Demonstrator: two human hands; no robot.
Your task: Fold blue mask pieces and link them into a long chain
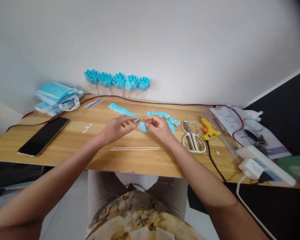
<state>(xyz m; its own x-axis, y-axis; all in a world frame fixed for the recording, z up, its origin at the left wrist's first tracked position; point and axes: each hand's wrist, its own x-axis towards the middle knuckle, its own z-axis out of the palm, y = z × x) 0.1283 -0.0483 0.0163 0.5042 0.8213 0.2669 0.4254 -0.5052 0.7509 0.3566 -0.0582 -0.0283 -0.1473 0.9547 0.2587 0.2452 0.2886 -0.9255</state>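
Observation:
My right hand (pixel 158 126) is closed, thumb and fingertips pinched at the edge of a small light-blue fabric piece (pixel 142 127). Just left of it, my left hand (pixel 116 128) has its fingers bent and apart, the tips close to that piece. Beyond the left fingertips runs an overlapping row of blue fabric pieces (pixel 120 109); its near end is partly hidden. More blue pieces (pixel 173 121) lie in a curve behind and beside my right hand. Two thin wooden sticks (pixel 135 148) lie side by side nearer the table's front edge.
Several blue fabric roses (pixel 118 80) on sticks stand against the wall. Blue face masks (pixel 56 95) are piled back left, behind a phone (pixel 43 136). On the right are scissors (pixel 193 141), a yellow glue gun (pixel 208 129) with its cord, and a power strip (pixel 267 166).

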